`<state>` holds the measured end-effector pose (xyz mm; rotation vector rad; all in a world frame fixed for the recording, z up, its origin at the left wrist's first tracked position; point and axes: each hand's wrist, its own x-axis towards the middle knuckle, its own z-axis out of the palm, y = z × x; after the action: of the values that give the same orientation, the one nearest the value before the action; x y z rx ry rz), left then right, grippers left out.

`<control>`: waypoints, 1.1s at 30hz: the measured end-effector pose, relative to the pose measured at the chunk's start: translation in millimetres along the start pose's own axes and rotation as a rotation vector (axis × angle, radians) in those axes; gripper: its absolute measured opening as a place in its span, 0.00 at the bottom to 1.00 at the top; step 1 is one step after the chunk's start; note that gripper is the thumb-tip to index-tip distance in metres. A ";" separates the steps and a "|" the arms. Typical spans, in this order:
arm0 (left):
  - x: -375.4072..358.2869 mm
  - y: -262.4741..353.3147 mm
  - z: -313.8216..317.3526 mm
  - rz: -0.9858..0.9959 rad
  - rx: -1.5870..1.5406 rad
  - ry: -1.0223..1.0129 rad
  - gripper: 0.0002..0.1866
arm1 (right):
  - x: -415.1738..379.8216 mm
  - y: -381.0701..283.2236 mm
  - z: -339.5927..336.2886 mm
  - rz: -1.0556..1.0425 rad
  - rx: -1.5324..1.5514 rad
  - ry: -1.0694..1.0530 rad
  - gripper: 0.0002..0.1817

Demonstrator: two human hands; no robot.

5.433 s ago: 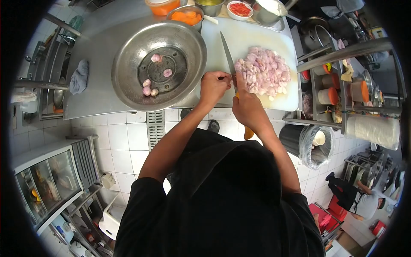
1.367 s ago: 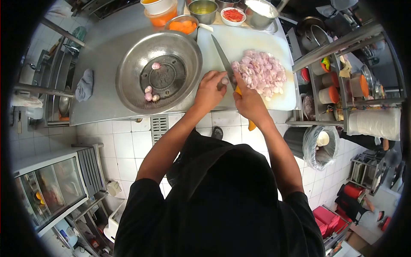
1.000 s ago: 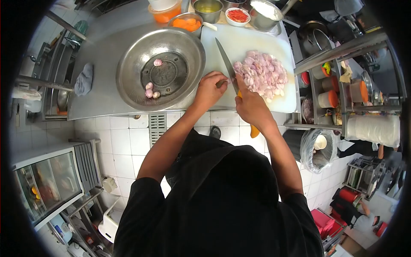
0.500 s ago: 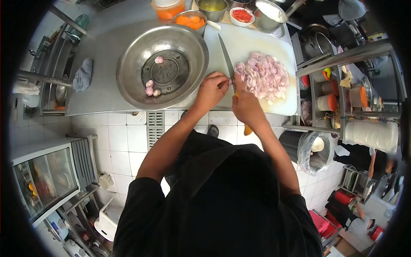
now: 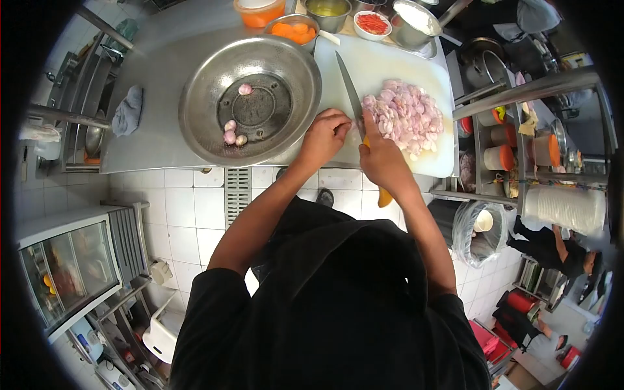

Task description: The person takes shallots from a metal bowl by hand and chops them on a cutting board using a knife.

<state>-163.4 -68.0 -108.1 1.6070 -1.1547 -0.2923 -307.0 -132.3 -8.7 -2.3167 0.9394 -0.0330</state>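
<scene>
A knife (image 5: 350, 84) with a yellow handle is in my right hand (image 5: 385, 159), its blade pointing away across the white cutting board (image 5: 331, 62). My index finger lies along the blade. Just left of the knife, my left hand (image 5: 323, 138) is bent over the board's near edge, fingertips pinched together; what they hold is too small to make out. Sliced shallots (image 5: 406, 117) form a pile on the board, right of the blade. To the left, a wide metal bowl (image 5: 195, 97) contains several whole shallots (image 5: 230, 137).
Behind the board stand a bowl of orange pieces (image 5: 294, 31), a white bowl of red slices (image 5: 372, 25) and metal containers. A grey cloth (image 5: 127, 112) lies at the table's left. Two people (image 5: 565, 253) are at the far right, beyond a lined bin (image 5: 478, 234).
My right hand and the knife have shifted slightly right, widening the gap to my left hand. The bowl and board appear slightly further right in view.
</scene>
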 end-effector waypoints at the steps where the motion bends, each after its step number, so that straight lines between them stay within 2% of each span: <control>1: -0.7 -0.4 0.2 0.009 0.012 0.000 0.05 | -5.1 -1.4 -3.5 -0.028 -0.006 0.012 0.39; 2: -1.2 -0.6 0.3 0.010 0.018 0.005 0.05 | -7.5 -2.1 -5.0 -0.056 -0.012 0.026 0.39; 6: -0.9 -0.5 2.1 0.038 0.039 0.000 0.06 | 4.9 -2.5 16.5 0.093 0.009 -0.050 0.40; 10: -0.2 -0.9 0.8 0.022 0.030 0.005 0.06 | -1.1 -12.8 -14.6 0.057 0.033 -0.098 0.40; 17: -1.6 -0.4 1.5 0.034 0.052 0.016 0.06 | 6.6 -2.0 17.7 0.071 0.016 -0.031 0.41; 22: -1.5 1.2 0.1 0.013 0.026 0.001 0.06 | -0.8 -15.5 -18.8 0.107 0.035 -0.142 0.41; 25: -1.7 0.6 1.0 0.025 0.002 0.017 0.06 | -6.7 -15.3 -12.9 0.035 -0.001 -0.053 0.41; 28: -1.4 -1.2 1.1 0.056 0.050 0.028 0.06 | 4.3 -7.2 18.3 0.122 -0.001 -0.050 0.42; 31: -1.4 -1.5 0.4 0.061 0.062 0.025 0.06 | 9.1 4.9 31.6 0.030 0.008 0.055 0.42; 33: -0.8 1.3 -1.2 -0.021 0.019 -0.024 0.07 | 7.9 13.1 29.5 0.006 0.058 0.050 0.43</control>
<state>-163.7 -66.6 -106.9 1.6374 -1.1629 -0.3157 -302.0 -128.4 -41.3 -2.2692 0.9577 -0.1143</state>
